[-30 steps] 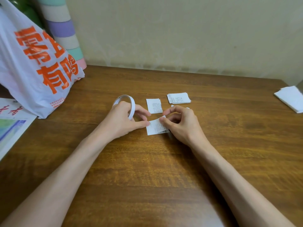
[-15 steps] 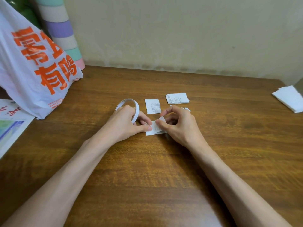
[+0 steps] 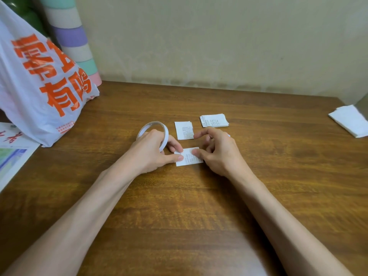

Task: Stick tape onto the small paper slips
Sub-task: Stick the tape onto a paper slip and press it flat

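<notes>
your left hand [image 3: 151,154] grips the tape roll [image 3: 153,126], its thumb on the left edge of the paper slip [image 3: 189,158] in the middle of the table [image 3: 199,216], probably to start the tape there. your right hand [image 3: 217,154] presses only its thumb on the slip, other fingers loosely curled, i think against sliding.

thin white tape roll [image 3: 153,125]: near side hidden behind left hand [image 3: 153,154] | small white printed paper slip [image 3: 189,159]: print too small to read, right end under right hand [image 3: 217,154] | white plastic bag with orange characters [image 3: 39,80]: cut off at left edge | folded white paper [image 3: 350,122]: cut off at right edge
</notes>
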### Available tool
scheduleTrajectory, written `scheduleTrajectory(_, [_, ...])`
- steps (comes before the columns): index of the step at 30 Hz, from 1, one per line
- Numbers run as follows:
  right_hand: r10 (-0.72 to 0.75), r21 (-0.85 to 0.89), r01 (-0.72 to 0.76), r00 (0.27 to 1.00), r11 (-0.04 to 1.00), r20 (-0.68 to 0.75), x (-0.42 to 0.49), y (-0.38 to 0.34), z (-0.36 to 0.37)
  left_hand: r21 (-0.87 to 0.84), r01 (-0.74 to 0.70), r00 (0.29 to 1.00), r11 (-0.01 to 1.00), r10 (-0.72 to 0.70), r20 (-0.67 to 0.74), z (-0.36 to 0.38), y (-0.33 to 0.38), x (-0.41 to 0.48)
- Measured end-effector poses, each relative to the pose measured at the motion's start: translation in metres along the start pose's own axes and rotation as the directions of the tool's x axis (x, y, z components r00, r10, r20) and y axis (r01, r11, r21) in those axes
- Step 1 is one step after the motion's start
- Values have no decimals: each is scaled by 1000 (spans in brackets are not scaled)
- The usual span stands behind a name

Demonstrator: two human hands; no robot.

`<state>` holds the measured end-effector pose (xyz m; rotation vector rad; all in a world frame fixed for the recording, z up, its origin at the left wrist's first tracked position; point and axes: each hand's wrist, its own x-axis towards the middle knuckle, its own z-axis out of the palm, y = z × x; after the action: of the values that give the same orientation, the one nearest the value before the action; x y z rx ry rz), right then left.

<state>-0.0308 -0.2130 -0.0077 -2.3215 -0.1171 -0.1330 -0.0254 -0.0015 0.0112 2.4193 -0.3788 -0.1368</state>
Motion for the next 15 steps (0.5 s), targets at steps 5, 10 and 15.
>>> scheduleTrajectory(5, [-46,-35,48,996,998,71,2,4,-8,11,4,1000,1000,-4,-5,2,-2,0])
scheduleTrajectory(10, [-122,-134,150,973,980,194,-4,-1,-18,-12,4,1000,1000,-4,-14,3,-3,0])
scheduleTrajectory(15, [-143,-165,177,970,970,199,-6,-6,-20,4,7,1000,1000,-7,-23,2,-4,-1])
